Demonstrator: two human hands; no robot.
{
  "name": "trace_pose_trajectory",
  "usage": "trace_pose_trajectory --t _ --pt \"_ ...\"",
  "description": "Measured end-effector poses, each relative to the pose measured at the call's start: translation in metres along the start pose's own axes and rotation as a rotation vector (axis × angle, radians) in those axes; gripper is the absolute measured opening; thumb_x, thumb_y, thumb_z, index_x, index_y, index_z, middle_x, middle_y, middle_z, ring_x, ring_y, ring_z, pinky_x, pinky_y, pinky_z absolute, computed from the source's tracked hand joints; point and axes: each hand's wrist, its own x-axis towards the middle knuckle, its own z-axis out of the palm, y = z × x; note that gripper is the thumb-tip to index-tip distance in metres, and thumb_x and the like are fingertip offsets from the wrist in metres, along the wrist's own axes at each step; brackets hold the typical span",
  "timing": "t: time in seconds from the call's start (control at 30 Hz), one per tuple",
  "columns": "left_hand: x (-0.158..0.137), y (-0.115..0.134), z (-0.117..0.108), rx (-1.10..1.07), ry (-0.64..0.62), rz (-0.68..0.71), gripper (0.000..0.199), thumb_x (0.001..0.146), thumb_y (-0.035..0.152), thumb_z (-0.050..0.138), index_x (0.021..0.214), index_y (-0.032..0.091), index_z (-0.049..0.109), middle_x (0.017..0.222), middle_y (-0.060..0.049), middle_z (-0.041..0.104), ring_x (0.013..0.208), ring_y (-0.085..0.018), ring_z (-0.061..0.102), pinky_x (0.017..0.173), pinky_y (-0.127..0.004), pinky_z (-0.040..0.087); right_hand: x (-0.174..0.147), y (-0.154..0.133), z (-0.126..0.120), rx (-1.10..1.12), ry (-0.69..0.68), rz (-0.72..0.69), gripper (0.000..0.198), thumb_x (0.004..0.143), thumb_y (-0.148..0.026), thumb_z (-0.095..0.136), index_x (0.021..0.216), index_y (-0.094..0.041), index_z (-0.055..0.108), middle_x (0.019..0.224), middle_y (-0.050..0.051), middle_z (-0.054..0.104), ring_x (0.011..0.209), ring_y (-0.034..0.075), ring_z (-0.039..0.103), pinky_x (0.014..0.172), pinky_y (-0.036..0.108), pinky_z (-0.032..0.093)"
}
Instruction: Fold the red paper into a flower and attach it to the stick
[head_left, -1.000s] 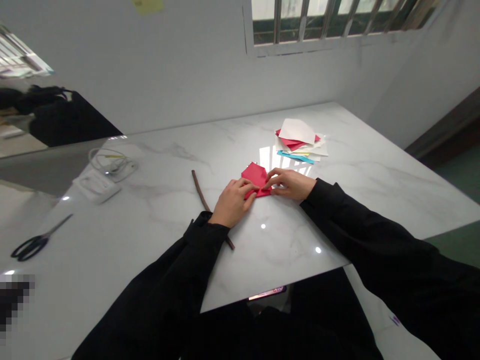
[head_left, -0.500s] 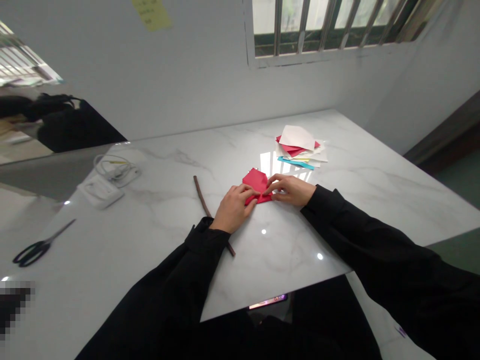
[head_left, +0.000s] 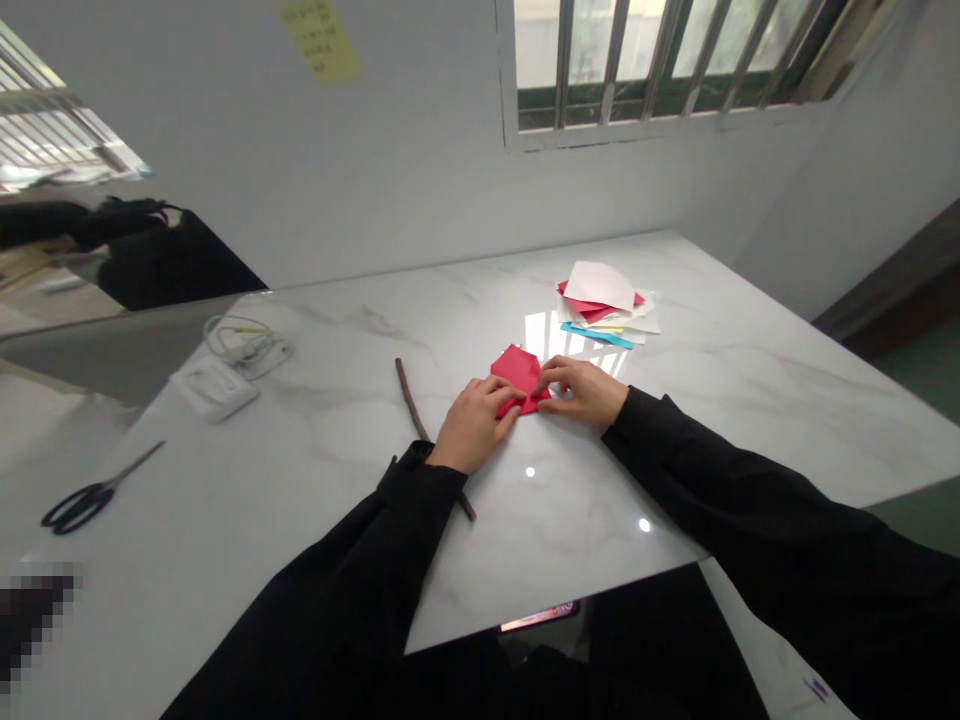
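A small folded piece of red paper (head_left: 516,366) lies on the white marbled table between my hands. My left hand (head_left: 474,422) presses on its near left part, fingers closed against the paper. From the right, my right hand (head_left: 581,390) pinches the paper's near right edge between thumb and fingers. The near edge is folded up, though the fingertips hide part of that fold. A thin brown stick (head_left: 409,398) lies slantwise under my left wrist, its middle covered by the sleeve.
A stack of coloured paper (head_left: 600,288) sits behind and to the right. Scissors (head_left: 101,492) lie at the left, near a white charger box (head_left: 214,387) and a coiled white cable (head_left: 240,345). The table's near edge (head_left: 555,606) runs below my hands, with a lit phone (head_left: 538,616) beyond it.
The whole view has shifted slightly, so everything appears a little lower and to the right. Both hands stay on the red paper, with only slight finger movement.
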Motion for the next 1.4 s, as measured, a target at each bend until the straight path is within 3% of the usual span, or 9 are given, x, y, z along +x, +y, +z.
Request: trace_pose_trajectory --t 0.1,0.23,0.37,0.63,0.8,0.97,1.1,1.2,1.4 --pt "0.0 0.0 -0.001 0.009 0.001 0.002 0.016 0.099 0.02 0.066 0.111 0.023 0.076 0.116 -0.006 0.071 0.104 -0.026 0.062 0.099 -0.044 0.054 0.001 -0.006 0.006 -0.012 0.051 0.036 0.018 0.091 -0.038 0.081 0.098 -0.022 0.081 0.112 0.008 0.068 0.077 0.014 0.059 0.08 0.031 0.049" --pt "-0.001 -0.001 -0.001 -0.001 -0.004 0.007 0.016 0.099 0.019 0.067 0.111 0.022 0.076 0.114 -0.006 0.072 0.103 -0.026 0.062 0.097 -0.044 0.054 0.002 -0.009 0.01 -0.025 0.081 0.072 0.012 0.088 -0.031 0.083 0.096 -0.021 0.08 0.111 0.007 0.068 0.076 0.013 0.057 0.08 0.03 0.048" --pt "0.0 -0.009 0.0 -0.064 -0.005 0.016 0.023 0.1 0.012 0.061 0.112 0.024 0.077 0.115 -0.005 0.073 0.102 -0.024 0.062 0.097 -0.043 0.055 0.002 -0.003 0.008 0.02 0.047 0.05 0.011 0.089 -0.022 0.08 0.099 -0.022 0.08 0.115 0.006 0.068 0.075 0.012 0.056 0.081 0.029 0.048" --pt "-0.002 -0.02 0.0 -0.119 -0.026 0.067 0.027 0.102 0.013 0.06 0.119 0.026 0.076 0.119 -0.005 0.073 0.111 -0.024 0.064 0.103 -0.045 0.054 0.001 0.011 -0.004 0.053 -0.064 -0.059 0.018 0.093 -0.023 0.075 0.11 -0.024 0.081 0.124 0.009 0.067 0.08 0.014 0.06 0.082 0.032 0.052" --pt "-0.003 -0.022 -0.001 -0.118 -0.033 0.08 0.028 0.102 0.013 0.059 0.12 0.026 0.076 0.12 -0.006 0.073 0.112 -0.024 0.065 0.103 -0.046 0.054 0.002 0.013 -0.005 0.039 -0.072 -0.08 0.028 0.091 -0.008 0.069 0.112 -0.024 0.08 0.125 0.008 0.067 0.078 0.012 0.06 0.08 0.03 0.052" --pt "-0.003 -0.024 0.001 -0.114 -0.036 0.079 0.028 0.102 0.012 0.06 0.121 0.025 0.076 0.122 -0.007 0.073 0.111 -0.024 0.064 0.103 -0.047 0.054 0.003 0.012 -0.005 0.051 -0.074 -0.077 0.028 0.091 -0.007 0.068 0.11 -0.024 0.08 0.123 0.008 0.068 0.078 0.012 0.061 0.081 0.03 0.052" --pt "-0.002 -0.023 0.002 -0.101 -0.026 0.08 0.028 0.101 0.011 0.06 0.119 0.025 0.076 0.12 -0.007 0.072 0.11 -0.024 0.064 0.102 -0.047 0.054 0.003 0.0 0.001 0.049 0.0 -0.009 0.012 0.099 -0.027 0.069 0.099 -0.022 0.081 0.114 0.007 0.07 0.078 0.013 0.061 0.082 0.031 0.051" --pt "-0.002 -0.022 0.001 -0.096 -0.033 0.085 0.027 0.1 0.01 0.06 0.118 0.024 0.076 0.119 -0.007 0.072 0.108 -0.024 0.064 0.101 -0.046 0.054 0.004 -0.01 0.01 -0.012 0.086 0.072 0.016 0.093 -0.037 0.078 0.095 -0.021 0.08 0.108 0.007 0.069 0.076 0.014 0.06 0.081 0.031 0.049" --pt "-0.003 -0.021 0.0 -0.098 -0.024 0.08 0.026 0.102 0.013 0.058 0.117 0.025 0.075 0.12 -0.006 0.071 0.107 -0.024 0.062 0.101 -0.047 0.054 0.004 -0.013 0.016 -0.034 0.135 0.106 0.007 0.085 -0.021 0.079 0.092 -0.021 0.079 0.106 0.005 0.069 0.076 0.013 0.059 0.084 0.031 0.048"
